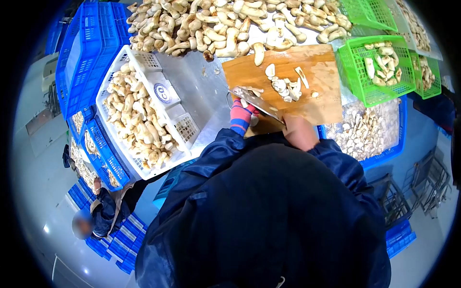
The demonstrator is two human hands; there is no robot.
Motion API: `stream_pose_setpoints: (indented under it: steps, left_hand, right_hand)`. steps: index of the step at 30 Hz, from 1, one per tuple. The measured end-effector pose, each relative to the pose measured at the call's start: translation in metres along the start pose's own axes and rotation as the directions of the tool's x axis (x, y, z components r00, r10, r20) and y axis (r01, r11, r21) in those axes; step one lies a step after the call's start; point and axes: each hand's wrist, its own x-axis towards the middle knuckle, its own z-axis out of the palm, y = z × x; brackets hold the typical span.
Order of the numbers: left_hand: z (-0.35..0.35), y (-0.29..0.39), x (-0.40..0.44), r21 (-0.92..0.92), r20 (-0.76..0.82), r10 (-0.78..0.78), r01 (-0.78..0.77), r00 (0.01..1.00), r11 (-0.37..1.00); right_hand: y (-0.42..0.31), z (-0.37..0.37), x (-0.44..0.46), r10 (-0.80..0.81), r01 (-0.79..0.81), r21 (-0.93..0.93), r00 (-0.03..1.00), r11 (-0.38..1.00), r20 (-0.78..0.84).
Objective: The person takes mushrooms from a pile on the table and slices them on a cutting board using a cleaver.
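In my right hand [298, 130] is a kitchen knife [261, 104], its broad blade slanting up and left over the near left part of the wooden cutting board [326, 91]. My left hand [242, 116], in a pink and blue striped glove, is closed on a pale mushroom [244, 102] at the board's left edge. The blade crosses over its fingers and partly hides them. Sliced mushroom pieces [286, 90] lie in a loose group mid-board. One whole mushroom [259, 54] rests on the far edge of the board.
A large heap of mushrooms [206, 29] lies beyond the board. At left stands a white crate [180, 156] of mushrooms, with blue crates [91, 53] behind. Green baskets [360, 67] and a blue tray [401, 129] of slices are at right. Another person [108, 211] works at lower left.
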Motion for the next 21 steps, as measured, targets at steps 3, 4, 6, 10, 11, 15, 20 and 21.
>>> stream_pose_setpoints:
  steps: [3,4,6,10,11,15,20,21]
  left_hand:
    - [-0.004,-0.014,0.003,0.170,-0.031,0.151,-0.144,0.988,0.975]
    - [-0.004,-0.014,0.001,0.129,-0.028,0.136,-0.131,0.990,0.983]
    - [0.000,-0.004,-0.001,0.044,-0.018,0.112,-0.111,0.994,0.993]
    - [0.002,0.020,-0.010,0.029,0.029,0.022,-0.023,0.999,0.999]
    - [0.001,0.022,-0.010,0.008,0.040,-0.029,0.028,0.999,1.000]
    - [-0.001,0.010,-0.004,-0.187,0.121,-0.068,0.090,0.990,0.978]
    - [0.003,0.008,-0.006,-0.205,0.067,-0.098,0.110,0.993,0.973]
    - [0.002,0.007,-0.006,-0.233,0.073,-0.089,0.104,0.993,0.967]
  right_hand:
    - [-0.005,-0.015,-0.025,0.069,-0.067,-0.027,0.994,0.997,0.084]
    - [-0.008,-0.018,-0.031,0.099,-0.096,-0.032,0.989,0.995,0.109]
    - [-0.014,-0.031,-0.037,0.157,-0.152,-0.046,0.976,0.987,0.152]
    - [-0.014,-0.028,-0.038,0.178,-0.176,-0.025,0.975,0.984,0.133]
    - [-0.012,-0.024,-0.037,0.175,-0.175,-0.013,0.977,0.985,0.123]
    - [-0.002,0.004,-0.017,0.145,-0.146,0.037,0.988,0.989,0.045]
    - [0.009,0.029,0.031,0.036,-0.033,0.082,0.998,0.996,-0.044]
    - [0.009,0.030,0.038,0.018,-0.010,0.112,0.998,0.994,-0.065]
